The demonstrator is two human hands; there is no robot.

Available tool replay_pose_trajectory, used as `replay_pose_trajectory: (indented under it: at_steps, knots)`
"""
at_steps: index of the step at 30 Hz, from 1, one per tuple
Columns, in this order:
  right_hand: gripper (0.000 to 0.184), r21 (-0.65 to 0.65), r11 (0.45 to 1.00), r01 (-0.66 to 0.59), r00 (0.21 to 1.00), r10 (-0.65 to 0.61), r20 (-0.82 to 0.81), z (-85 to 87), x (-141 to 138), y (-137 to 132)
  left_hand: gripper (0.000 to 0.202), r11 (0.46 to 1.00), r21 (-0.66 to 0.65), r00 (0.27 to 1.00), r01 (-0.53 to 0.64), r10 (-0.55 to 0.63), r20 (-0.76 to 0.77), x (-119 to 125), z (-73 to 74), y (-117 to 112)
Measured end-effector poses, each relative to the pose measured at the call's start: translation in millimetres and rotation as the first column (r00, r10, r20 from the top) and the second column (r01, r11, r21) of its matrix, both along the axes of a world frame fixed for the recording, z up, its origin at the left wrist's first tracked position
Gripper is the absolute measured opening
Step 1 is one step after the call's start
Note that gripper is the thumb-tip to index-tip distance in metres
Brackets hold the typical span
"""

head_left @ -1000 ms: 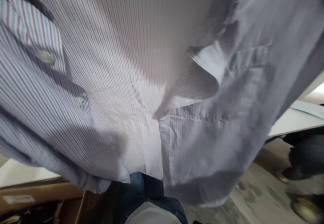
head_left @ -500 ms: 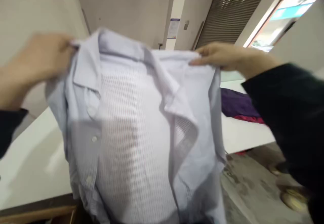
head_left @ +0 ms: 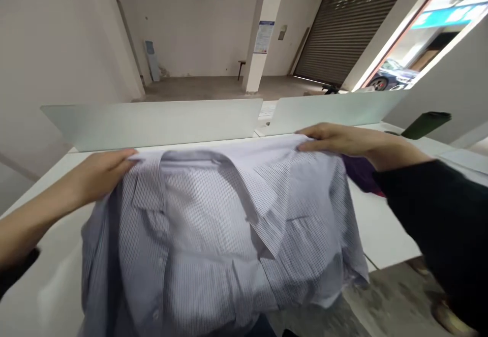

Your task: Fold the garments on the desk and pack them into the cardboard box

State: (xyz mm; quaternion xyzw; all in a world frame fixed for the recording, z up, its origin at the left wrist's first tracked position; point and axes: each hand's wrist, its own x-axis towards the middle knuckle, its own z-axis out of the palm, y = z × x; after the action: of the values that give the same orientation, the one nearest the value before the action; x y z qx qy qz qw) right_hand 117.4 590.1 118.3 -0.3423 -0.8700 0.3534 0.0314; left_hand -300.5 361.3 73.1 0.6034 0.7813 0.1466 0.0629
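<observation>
One striped shirt, held up by its top edge.
We grasp it with left hand and right hand, spread wide so cloth hangs smooth above the white table.

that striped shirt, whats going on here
A person is holding a striped button-up shirt open by its shoulders, the left hand at one side of the collar and the right hand at the other. The shirt hangs over a white table, with a purple cloth lying just past the right hand and frosted panels along the far side.
</observation>
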Motion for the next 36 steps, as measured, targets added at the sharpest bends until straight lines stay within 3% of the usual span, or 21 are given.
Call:
replay_pose_trajectory:
  at_steps: [2,4,8,13,17,20,23,25,28,32,34,36]
  knots:
    - [0.033,0.133,0.989,0.064,0.998,-0.06,-0.032,-10.0,-28.2,26.9,0.04,0.997,-0.019,0.993,-0.079,0.077,-0.089,-3.1,2.2,42.9]
    - [0.025,0.294,0.944,0.148,0.989,-0.138,-0.057,-23.6,-57.6,55.7,0.04,0.991,-0.021,0.982,-0.132,0.128,-0.141,-10.3,-2.9,81.9]
    - [0.015,0.548,0.801,0.241,0.96,-0.28,-0.012,-54.8,-115.6,118.1,0.038,0.971,-0.029,0.959,-0.239,0.231,-0.163,-36.2,-32.1,150.5]
    - [0.024,0.642,0.714,0.278,0.909,-0.413,0.066,-98.2,-173.1,175.1,0.039,0.929,-0.05,0.918,-0.368,0.353,-0.182,-66.3,-81.7,215.7]
    - [0.031,0.622,0.726,0.292,0.867,-0.475,0.147,-138.4,-198.8,185.3,0.042,0.925,-0.069,0.912,-0.373,0.352,-0.208,-78.2,-120.6,236.4]
    - [0.035,0.583,0.769,0.262,0.884,-0.434,0.175,-162.2,-203.9,175.0,0.042,0.93,-0.082,0.918,-0.357,0.334,-0.213,-81.3,-147.3,232.0]
    - [0.041,0.55,0.822,0.146,0.945,-0.28,0.168,-169.0,-196.5,149.7,0.044,0.94,-0.086,0.929,-0.331,0.309,-0.201,-81.4,-165.8,217.3]
    - [0.039,0.506,0.862,0.032,0.98,-0.127,0.155,-163.7,-185.8,122.5,0.048,0.948,-0.071,0.937,-0.309,0.291,-0.191,-80.4,-169.5,204.6]
    - [0.03,0.401,0.906,-0.135,0.985,0.08,0.152,-149.3,-165.1,66.9,0.054,0.97,-0.032,0.951,-0.241,0.229,-0.209,-76.3,-161.6,178.4]
    - [0.022,0.127,0.92,-0.37,0.926,0.353,0.134,-141.1,-140.1,-17.8,0.051,0.983,-0.175,0.97,-0.047,0.004,-0.241,-60.0,-142.5,113.0]
    - [0.019,-0.006,0.896,-0.443,0.893,0.442,0.08,-145.2,-131.0,-56.7,0.05,0.963,-0.265,0.982,0.043,-0.089,-0.166,-46.5,-136.7,64.0]
    - [0.018,-0.06,0.864,-0.5,0.862,0.503,0.056,-152.3,-121.7,-92.0,0.052,0.962,-0.261,0.991,0.08,-0.104,-0.078,-31.9,-134.6,7.3]
